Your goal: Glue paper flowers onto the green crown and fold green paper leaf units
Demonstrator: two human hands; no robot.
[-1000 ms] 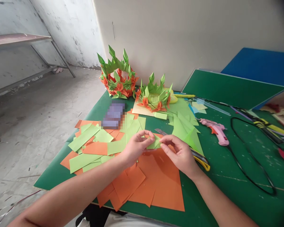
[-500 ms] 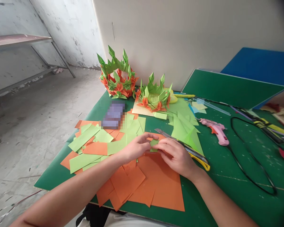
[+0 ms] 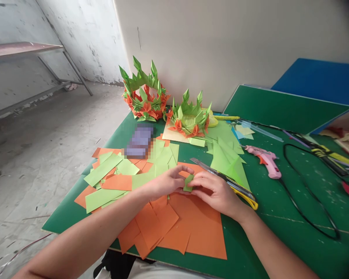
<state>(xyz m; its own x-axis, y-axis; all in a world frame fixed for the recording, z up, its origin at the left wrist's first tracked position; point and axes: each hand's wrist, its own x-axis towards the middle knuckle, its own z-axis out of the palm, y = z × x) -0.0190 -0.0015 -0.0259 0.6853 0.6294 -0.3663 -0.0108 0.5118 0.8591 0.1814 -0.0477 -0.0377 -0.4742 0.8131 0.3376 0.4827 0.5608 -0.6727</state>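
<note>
Between my two hands is a small folded piece of green paper (image 3: 188, 183). The fingers of my left hand (image 3: 170, 181) pinch its left side, and those of my right hand (image 3: 213, 190) grip its right side; the fingertips partly cover it. Beneath them lies a large orange paper sheet (image 3: 203, 228), with smaller orange pieces (image 3: 157, 221) on its left. A utility knife (image 3: 223, 176) and scissors with yellow handles (image 3: 247, 197) rest just beyond my right hand. Left of my left hand, green and orange paper strips (image 3: 104, 170) are piled loosely.
Two green and orange folded-paper crowns (image 3: 147, 106) stand at the back of the green table (image 3: 267, 240). A blurred purple rectangle (image 3: 140, 141) lies left of centre. On the right are a pink glue gun (image 3: 264, 159) with a looping black cord (image 3: 305, 217) and pliers (image 3: 328, 157).
The green paper has turned and tilted more upright between my fingers. Both hands have shifted only slightly; the fingers of my right hand have moved a little lower.
</note>
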